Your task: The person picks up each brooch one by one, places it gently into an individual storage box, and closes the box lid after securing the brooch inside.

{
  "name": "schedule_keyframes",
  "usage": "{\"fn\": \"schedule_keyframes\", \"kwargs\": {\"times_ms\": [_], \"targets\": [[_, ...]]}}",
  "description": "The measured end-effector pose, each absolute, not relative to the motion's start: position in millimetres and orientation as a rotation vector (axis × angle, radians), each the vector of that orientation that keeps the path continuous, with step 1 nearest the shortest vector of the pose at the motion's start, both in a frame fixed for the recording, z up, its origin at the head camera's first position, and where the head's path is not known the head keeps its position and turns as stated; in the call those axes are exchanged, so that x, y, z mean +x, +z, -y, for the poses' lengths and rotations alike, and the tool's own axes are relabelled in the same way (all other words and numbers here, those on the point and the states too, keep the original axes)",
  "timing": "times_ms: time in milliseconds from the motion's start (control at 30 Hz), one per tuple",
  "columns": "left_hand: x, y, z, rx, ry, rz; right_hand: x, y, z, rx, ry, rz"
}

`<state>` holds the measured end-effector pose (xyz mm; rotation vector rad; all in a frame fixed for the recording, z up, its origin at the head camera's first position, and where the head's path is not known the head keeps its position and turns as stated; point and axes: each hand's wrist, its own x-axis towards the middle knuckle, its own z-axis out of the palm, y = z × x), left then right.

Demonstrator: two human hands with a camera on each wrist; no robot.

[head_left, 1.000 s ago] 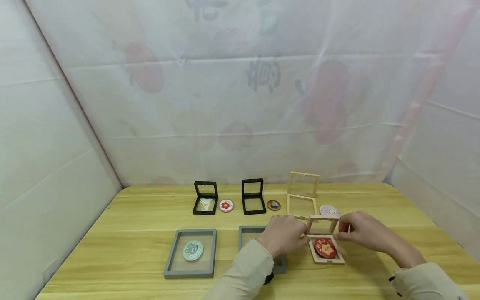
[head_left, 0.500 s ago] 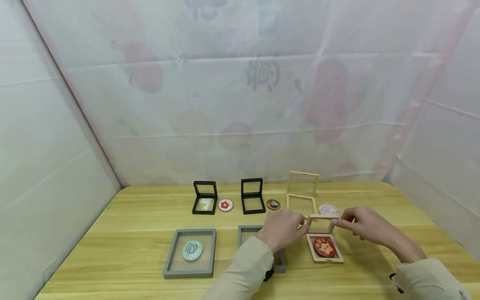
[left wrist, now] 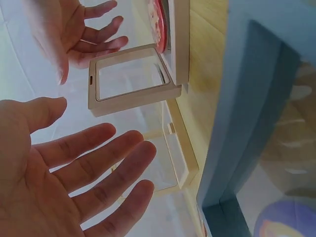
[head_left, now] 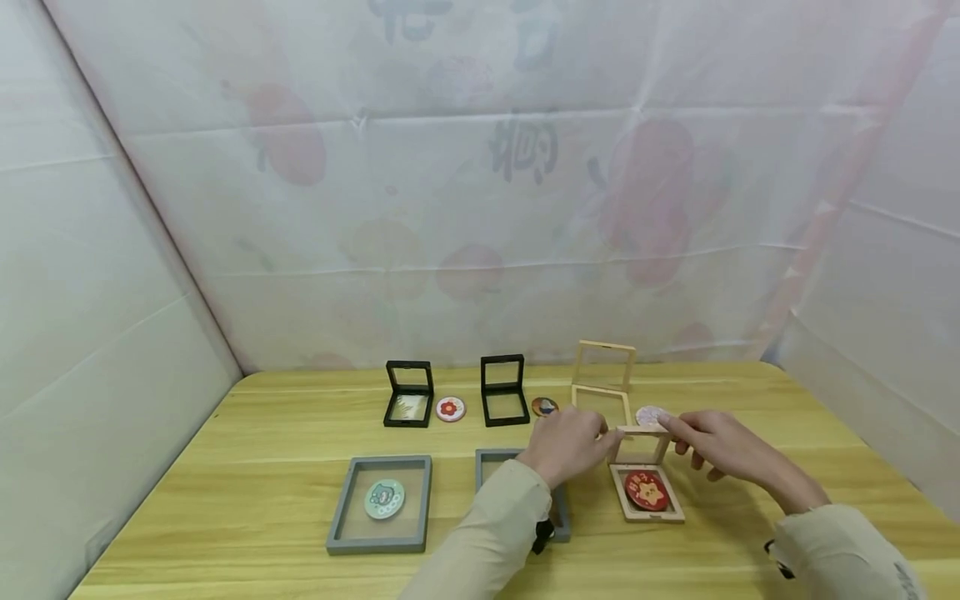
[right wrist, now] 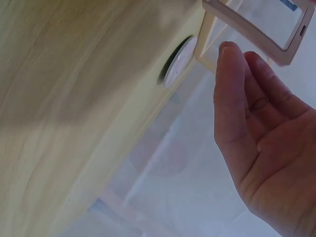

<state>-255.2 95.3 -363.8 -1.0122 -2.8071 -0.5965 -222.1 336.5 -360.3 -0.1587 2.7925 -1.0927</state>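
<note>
A small pale pink display frame [head_left: 654, 517] lies open on the table, its lid [left wrist: 94, 89] raised on the hinge. A round red badge [head_left: 647, 491] with a yellow star figure rests in the lower half. My left hand [head_left: 564, 446] is at the lid's left side; the left wrist view shows its fingers spread, apart from the lid. On the other side is my right hand [head_left: 723, 446], near the lid's top right corner. Its fingers [right wrist: 229, 94] are loosely extended and hold nothing. Behind the lid lies a pale lilac badge [right wrist: 180, 61], partly covered by the right hand in the head view.
A grey frame [head_left: 429, 508] with a green badge [head_left: 385, 499] lies left; another grey frame [head_left: 562, 512] is partly under my left arm. Behind stand two opened black frames [head_left: 408, 421] and a yellow frame [head_left: 626, 408], with a flower badge [head_left: 451, 408] and a brown badge [head_left: 544, 406].
My right hand has moved from the lid's right side up and slightly back to its top corner. The left hand has risen slightly. The lid stays raised and the red badge stays in the frame.
</note>
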Motion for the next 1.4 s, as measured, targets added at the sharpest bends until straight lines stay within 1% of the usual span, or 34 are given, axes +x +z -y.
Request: {"fn": "schedule_keyframes", "kwargs": {"times_ms": [233,467,667,933,1133,1400], "targets": [[-259.0,-364.0,-102.5,-1.027,-0.724,2.858,-223.8,-368.3,-335.1,-0.115,-1.166,-2.729],[-260.8,-361.8,-114.5,-0.926,-0.890,2.993,-225.7,-376.3,-334.4,-0.045,-1.269,-2.651],[-262.1,-364.9,-115.3,-0.845,-0.970,3.056,-228.3,-381.5,-334.1,-0.065,-1.305,-2.613],[-263.1,-368.9,-113.2,-0.804,-1.023,3.099,-231.8,-383.9,-334.4,-0.066,-1.322,-2.589],[-265.0,-370.5,-114.8,-0.803,-0.973,3.162,-234.0,-385.6,-336.8,-0.110,-1.338,-2.556],[-268.3,-368.3,-118.0,-0.878,-0.977,3.228,-234.7,-385.7,-342.0,-0.102,-1.374,-2.471]]}}
